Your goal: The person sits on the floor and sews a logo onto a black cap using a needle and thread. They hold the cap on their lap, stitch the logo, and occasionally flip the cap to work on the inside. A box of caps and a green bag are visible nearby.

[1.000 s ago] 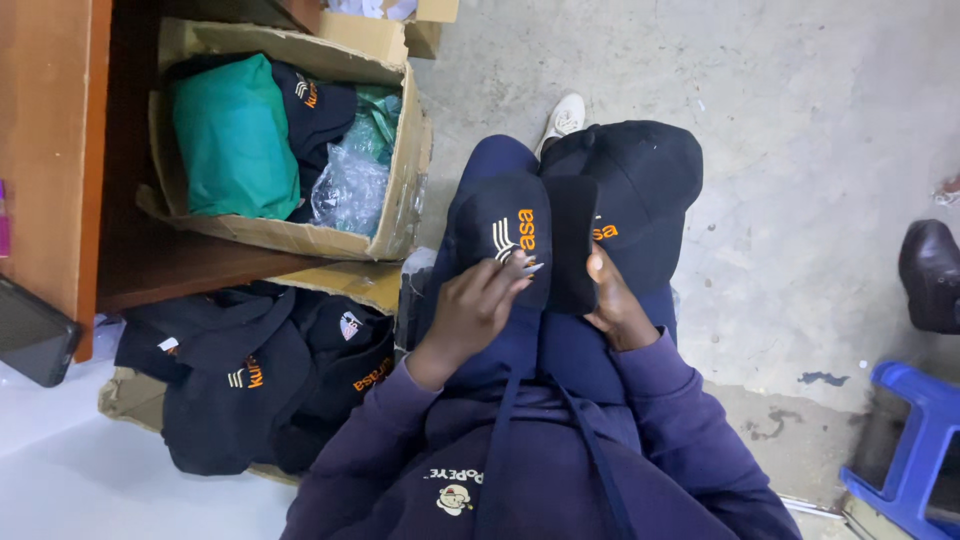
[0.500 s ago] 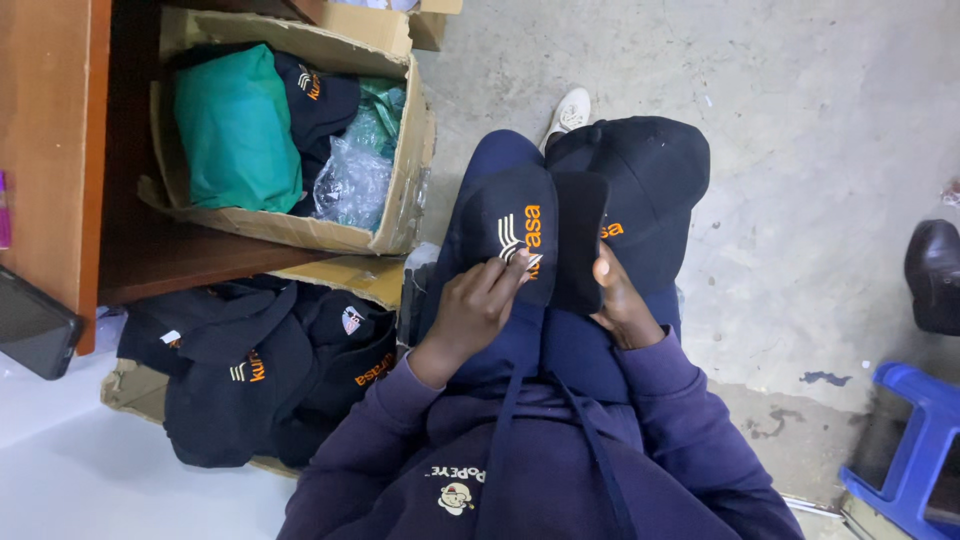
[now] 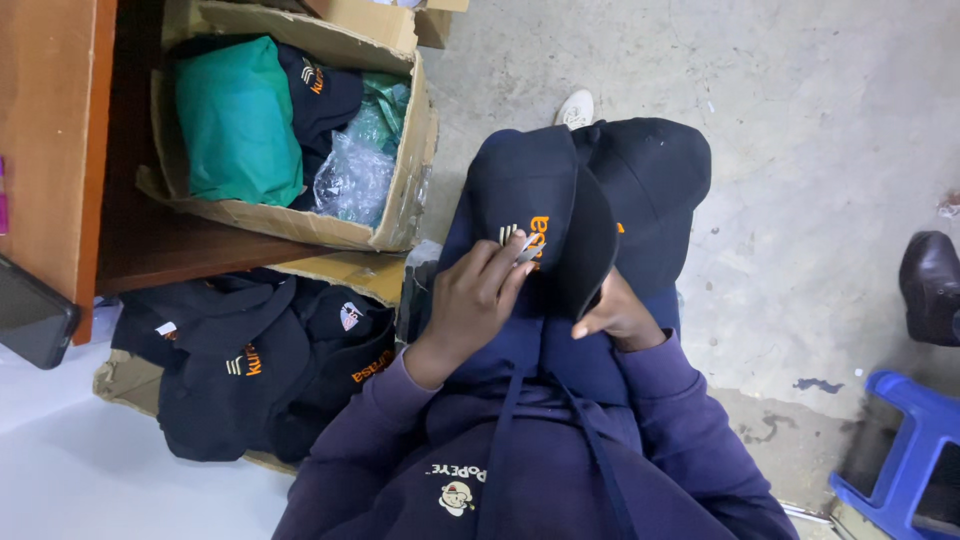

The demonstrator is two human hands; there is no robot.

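My left hand's fingers (image 3: 497, 272) are curling around a small pale tool (image 3: 527, 250), too small to identify, and pressing it against the orange stitched logo on the navy fabric cap (image 3: 530, 215) that is lying front-up on my lap. The left hand (image 3: 470, 305) is grasping that tool; the right hand (image 3: 620, 318) is reaching under the cap's brim, its fingers mostly hidden, so I cannot tell whether they are gripping or just propping.

I am judging the risks this way: the tool's tip is sitting right on the embroidery, so a slip could be nicking good thread or the cloth. The cap is resting on soft knees, so it could be sliding off toward the grey concrete floor (image 3: 800, 120). A second dark cap (image 3: 650, 175) is lying just beside it and could be getting knocked too.

Going left to right among the holders: a flattened cardboard tray (image 3: 345, 272) low on the left is carrying a heap of dark caps (image 3: 250, 370) with orange lettering; above it, the open brown cardboard box (image 3: 405, 190) is holding a teal cloth bundle (image 3: 235, 125), another navy cap, and crumpled clear plastic bags (image 3: 350, 180).
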